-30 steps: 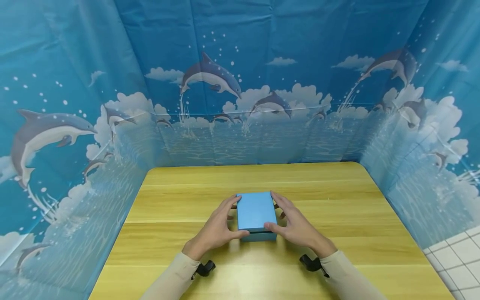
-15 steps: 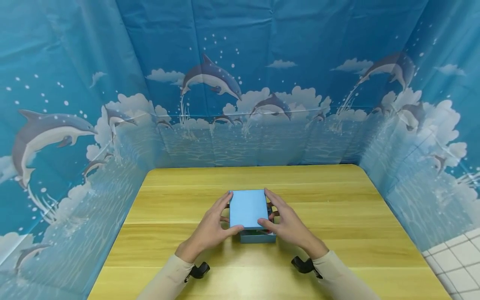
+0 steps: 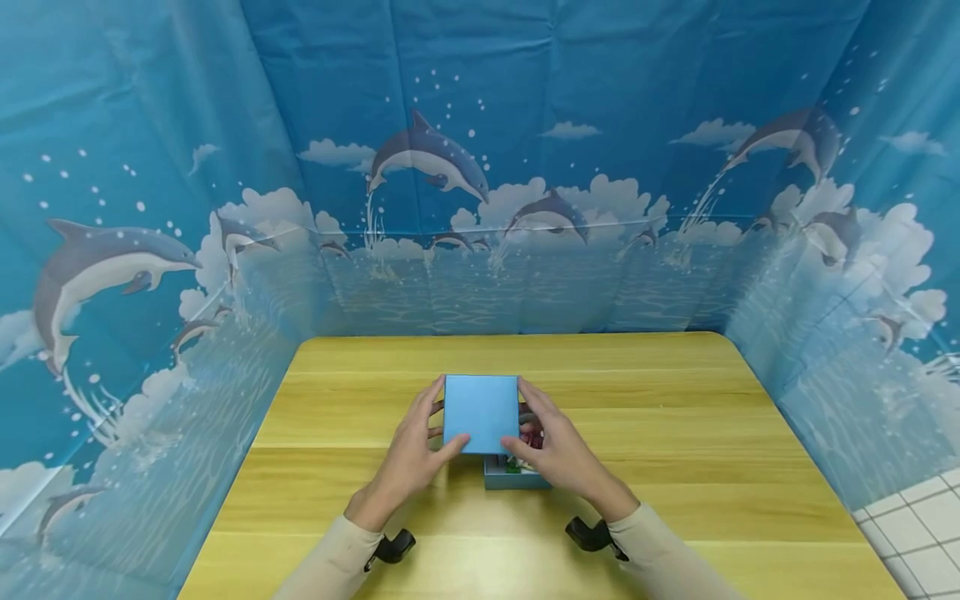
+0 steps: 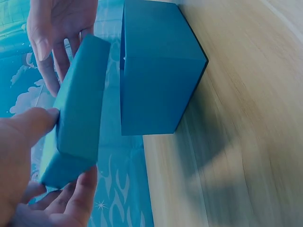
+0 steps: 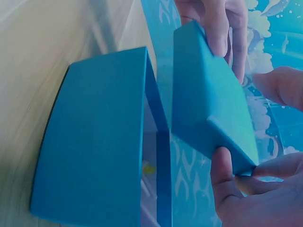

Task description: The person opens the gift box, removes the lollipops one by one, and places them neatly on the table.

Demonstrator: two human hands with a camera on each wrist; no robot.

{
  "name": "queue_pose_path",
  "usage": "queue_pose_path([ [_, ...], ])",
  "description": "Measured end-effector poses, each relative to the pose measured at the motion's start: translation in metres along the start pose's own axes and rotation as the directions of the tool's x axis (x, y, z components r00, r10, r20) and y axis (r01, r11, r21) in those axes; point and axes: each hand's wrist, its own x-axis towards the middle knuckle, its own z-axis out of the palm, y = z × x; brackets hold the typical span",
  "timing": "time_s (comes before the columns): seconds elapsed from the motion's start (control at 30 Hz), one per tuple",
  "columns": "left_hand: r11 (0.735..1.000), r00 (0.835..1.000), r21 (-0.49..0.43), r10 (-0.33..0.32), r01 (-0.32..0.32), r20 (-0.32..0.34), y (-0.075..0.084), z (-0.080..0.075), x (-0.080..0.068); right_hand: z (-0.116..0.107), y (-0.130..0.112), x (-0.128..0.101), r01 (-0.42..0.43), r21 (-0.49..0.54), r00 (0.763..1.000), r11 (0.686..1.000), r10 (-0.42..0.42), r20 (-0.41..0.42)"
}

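A light-blue square box lid (image 3: 481, 414) is raised off its box, tilted in the wrist views. My left hand (image 3: 408, 450) grips its left side, thumb on the near edge and fingers along the side. My right hand (image 3: 562, 450) holds the lid's right side with its fingers; in the right wrist view its thumb (image 5: 279, 87) looks apart from the lid. Beneath and to the right stands the blue box (image 3: 516, 481), open at the top. Small red, green and white items (image 3: 531, 440) show inside, partly hidden by the lid and my right hand.
The wood-grain table (image 3: 360, 367) bears the box near its middle. A blue curtain (image 3: 480, 275) printed with dolphins hangs behind the table and along both sides. White floor tiles (image 3: 911, 521) show at the lower right.
Both hands have lifted the lid from the box and carried it to the left. The box's right part and its contents have come into sight.
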Motion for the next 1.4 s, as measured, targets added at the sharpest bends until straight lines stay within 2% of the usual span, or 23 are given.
queue_pose_path([
  [0.17, 0.999, 0.999, 0.021, -0.028, 0.029, -0.047, 0.000, 0.000, -0.002, 0.006, -0.005, 0.002, 0.010, -0.006, 1.000, 1.000, -0.010, 0.000],
  [0.43, 0.997, 0.989, 0.055, -0.038, 0.047, -0.146, 0.002, -0.006, -0.004, 0.015, -0.012, 0.007, 0.013, 0.087, 1.000, 0.996, -0.013, 0.006],
  [0.7, 0.991, 0.974, 0.130, 0.008, 0.022, -0.226, -0.003, -0.014, -0.006, 0.025, -0.015, 0.011, 0.063, 0.222, 0.997, 0.973, -0.070, 0.027],
  [0.83, 0.989, 0.968, 0.147, 0.031, 0.005, -0.247, -0.004, -0.017, -0.008, 0.029, -0.019, 0.013, 0.060, 0.247, 0.997, 0.967, -0.070, 0.033],
  [1.17, 0.989, 0.959, 0.145, 0.033, 0.008, -0.283, -0.002, -0.026, -0.009, 0.037, -0.023, 0.015, 0.050, 0.230, 0.997, 0.972, -0.062, 0.045],
  [1.4, 0.992, 0.955, 0.127, 0.009, 0.030, -0.296, -0.004, -0.030, -0.011, 0.043, -0.023, 0.015, 0.047, 0.266, 0.996, 0.963, -0.065, 0.061],
])
